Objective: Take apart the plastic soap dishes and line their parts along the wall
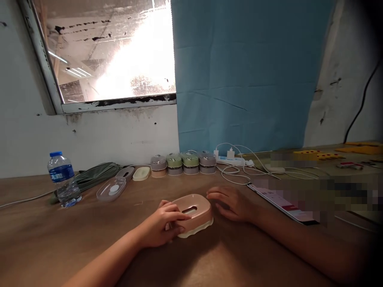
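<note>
A pink oval plastic box (200,207) with a slot in its top and a cream, wavy-edged base sits on the brown table, slightly right of the middle. My left hand (163,225) grips its left end, fingers over the top and thumb against the near side. At the box's right end, my right hand (231,203) rests with its fingers apart and curved and holds nothing. Its fingertips are close to the box's far right rim; I cannot tell if they touch it.
Several two-tone round containers (182,163) line the wall. Left of them lie a cream oval piece (141,173), a grey slotted piece (125,173) and a clear tray (111,189). A water bottle (63,179) stands at left. White cables (236,169), a power strip (230,160) and a tablet (281,203) lie at right.
</note>
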Demonstrator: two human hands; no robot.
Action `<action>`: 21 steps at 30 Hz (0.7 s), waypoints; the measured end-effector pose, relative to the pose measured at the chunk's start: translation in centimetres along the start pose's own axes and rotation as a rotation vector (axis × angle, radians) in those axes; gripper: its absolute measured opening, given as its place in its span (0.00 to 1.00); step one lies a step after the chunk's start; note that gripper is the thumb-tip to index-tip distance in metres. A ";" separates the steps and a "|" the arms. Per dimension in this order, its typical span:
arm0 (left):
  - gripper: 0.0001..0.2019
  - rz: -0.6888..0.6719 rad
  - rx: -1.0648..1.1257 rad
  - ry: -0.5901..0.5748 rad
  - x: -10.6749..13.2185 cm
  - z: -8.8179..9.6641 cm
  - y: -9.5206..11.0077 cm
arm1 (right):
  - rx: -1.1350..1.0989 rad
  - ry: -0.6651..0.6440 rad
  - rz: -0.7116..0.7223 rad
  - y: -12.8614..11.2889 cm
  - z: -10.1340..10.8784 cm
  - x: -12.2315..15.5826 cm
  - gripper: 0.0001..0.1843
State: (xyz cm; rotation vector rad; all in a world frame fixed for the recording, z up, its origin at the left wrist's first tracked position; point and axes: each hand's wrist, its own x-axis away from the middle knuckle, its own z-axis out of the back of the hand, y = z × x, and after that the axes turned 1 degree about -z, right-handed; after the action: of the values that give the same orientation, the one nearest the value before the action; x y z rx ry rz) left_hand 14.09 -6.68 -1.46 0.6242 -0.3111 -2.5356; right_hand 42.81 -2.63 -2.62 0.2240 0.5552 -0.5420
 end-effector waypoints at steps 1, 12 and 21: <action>0.16 0.003 0.012 0.002 0.0 0.0 0.0 | -0.001 -0.015 0.067 -0.1 0.2 -0.1 0.18; 0.14 -0.056 -0.120 -0.003 0.3 1.2 -1.3 | -0.157 -0.210 0.298 -1.1 0.1 -1.1 0.25; 0.19 1.044 -0.756 0.192 6.3 7.4 -11.1 | -0.132 -0.225 0.274 -1.3 0.5 -1.1 0.24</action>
State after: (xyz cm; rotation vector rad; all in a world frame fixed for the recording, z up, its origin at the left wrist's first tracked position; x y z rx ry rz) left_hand 1.01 0.18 -1.00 0.2658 0.3245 -1.3979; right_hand 41.51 -3.43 -1.70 0.1086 0.3327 -0.2587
